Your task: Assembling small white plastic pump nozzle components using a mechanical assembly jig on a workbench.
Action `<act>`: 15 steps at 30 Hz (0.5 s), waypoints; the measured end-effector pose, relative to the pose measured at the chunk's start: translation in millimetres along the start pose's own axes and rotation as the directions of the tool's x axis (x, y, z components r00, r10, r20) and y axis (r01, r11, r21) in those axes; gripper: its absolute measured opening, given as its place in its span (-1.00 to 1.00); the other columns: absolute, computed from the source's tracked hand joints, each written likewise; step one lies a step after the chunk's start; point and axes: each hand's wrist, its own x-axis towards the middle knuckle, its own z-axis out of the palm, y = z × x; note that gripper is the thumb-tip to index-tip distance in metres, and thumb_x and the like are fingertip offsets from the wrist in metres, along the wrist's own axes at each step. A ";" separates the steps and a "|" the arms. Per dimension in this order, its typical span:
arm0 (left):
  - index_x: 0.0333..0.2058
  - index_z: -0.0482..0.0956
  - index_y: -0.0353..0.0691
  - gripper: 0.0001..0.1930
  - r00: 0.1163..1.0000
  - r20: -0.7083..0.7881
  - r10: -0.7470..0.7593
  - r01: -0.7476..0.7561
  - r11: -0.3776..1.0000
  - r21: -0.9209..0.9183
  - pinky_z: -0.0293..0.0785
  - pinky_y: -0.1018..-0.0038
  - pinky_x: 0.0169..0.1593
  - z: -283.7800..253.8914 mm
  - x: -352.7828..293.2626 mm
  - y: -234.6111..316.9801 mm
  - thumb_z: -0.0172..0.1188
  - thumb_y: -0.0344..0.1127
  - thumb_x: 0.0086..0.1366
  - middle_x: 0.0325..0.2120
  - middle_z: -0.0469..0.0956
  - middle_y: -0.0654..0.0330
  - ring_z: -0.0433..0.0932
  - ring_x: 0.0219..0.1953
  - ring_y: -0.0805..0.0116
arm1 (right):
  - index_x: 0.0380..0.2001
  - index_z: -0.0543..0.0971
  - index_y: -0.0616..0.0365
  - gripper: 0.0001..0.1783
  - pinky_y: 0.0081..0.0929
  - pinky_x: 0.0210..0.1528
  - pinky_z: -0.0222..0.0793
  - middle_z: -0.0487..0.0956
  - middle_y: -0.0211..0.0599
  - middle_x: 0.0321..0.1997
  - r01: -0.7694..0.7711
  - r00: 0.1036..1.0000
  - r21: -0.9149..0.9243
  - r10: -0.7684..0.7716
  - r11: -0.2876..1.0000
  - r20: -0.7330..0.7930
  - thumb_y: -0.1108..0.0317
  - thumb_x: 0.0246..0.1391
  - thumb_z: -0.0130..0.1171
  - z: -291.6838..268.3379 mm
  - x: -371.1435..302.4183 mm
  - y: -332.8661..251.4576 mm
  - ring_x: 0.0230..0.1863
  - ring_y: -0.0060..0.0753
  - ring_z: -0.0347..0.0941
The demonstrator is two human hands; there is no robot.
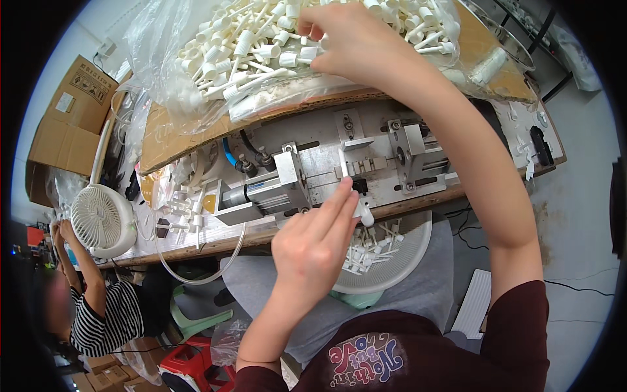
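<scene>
Over a metal clamping fixture (359, 166) on the bench, my left hand (313, 245) has its fingers closed on a white plastic stem (344, 162). A rounded white plastic end (366, 215) shows beside those fingertips; whether it belongs to the same piece is hidden. Farther back, my right hand (356, 42) reaches into a heap of white ribbed caps with stems (245, 44). Its thumb and fingers are apart, with a white cap (308, 53) lying between them.
A perforated white basket (418, 251) of small white pieces sits below the bench edge. Cardboard (157, 140) and clear plastic lie under the heap. A metal cylinder (241, 195), a looping hose (189, 282) and a fan (102, 219) are leftward. Another person (108, 317) works at far left.
</scene>
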 end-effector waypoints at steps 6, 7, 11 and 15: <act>-0.16 0.69 -0.34 -0.69 0.990 0.137 0.025 -0.038 0.995 0.089 0.42 0.50 -0.41 19.7 -4.5 -2.5 0.34 -0.43 0.07 -0.02 0.66 0.09 0.60 -0.50 0.44 | -0.27 0.64 0.39 -0.74 -0.09 0.04 0.50 0.62 0.26 -0.14 -0.049 0.985 -0.082 0.062 0.995 0.160 0.51 -0.08 0.20 4.4 19.2 -3.5 -0.05 0.23 0.58; -0.17 0.70 -0.30 -0.69 0.993 0.121 0.019 -0.028 0.997 0.074 0.43 0.50 -0.42 21.0 -2.8 -3.7 0.38 -0.41 0.06 -0.03 0.67 0.14 0.57 -0.53 0.41 | -0.26 0.64 0.40 -0.74 -0.09 0.05 0.50 0.62 0.26 -0.15 -0.037 0.989 -0.040 0.043 0.999 0.144 0.51 -0.07 0.19 3.0 16.4 -1.7 -0.05 0.23 0.58; -0.19 0.72 -0.19 -0.68 0.996 0.086 -0.026 0.022 0.999 0.044 0.45 0.49 -0.44 23.5 -1.4 -5.6 0.45 -0.35 0.02 -0.06 0.69 0.27 0.51 -0.58 0.32 | -0.21 0.65 0.27 -0.74 -0.26 -0.18 0.48 0.65 -0.07 -0.28 0.305 0.932 -0.035 -0.305 0.952 -0.195 0.47 -0.03 0.27 -1.4 -25.9 12.9 -0.29 -0.09 0.56; -0.13 0.70 -0.23 -0.64 0.993 0.113 -0.038 0.042 0.999 -0.029 0.53 0.51 -0.37 18.3 1.6 -6.0 0.46 -0.40 0.04 -0.05 0.68 0.21 0.60 -0.49 0.36 | -0.07 0.65 0.13 -0.61 -0.37 -0.30 0.51 0.67 -0.26 -0.27 0.323 0.898 0.027 -0.298 0.946 -0.324 0.51 -0.06 0.29 -4.1 -94.5 -4.9 -0.37 -0.26 0.60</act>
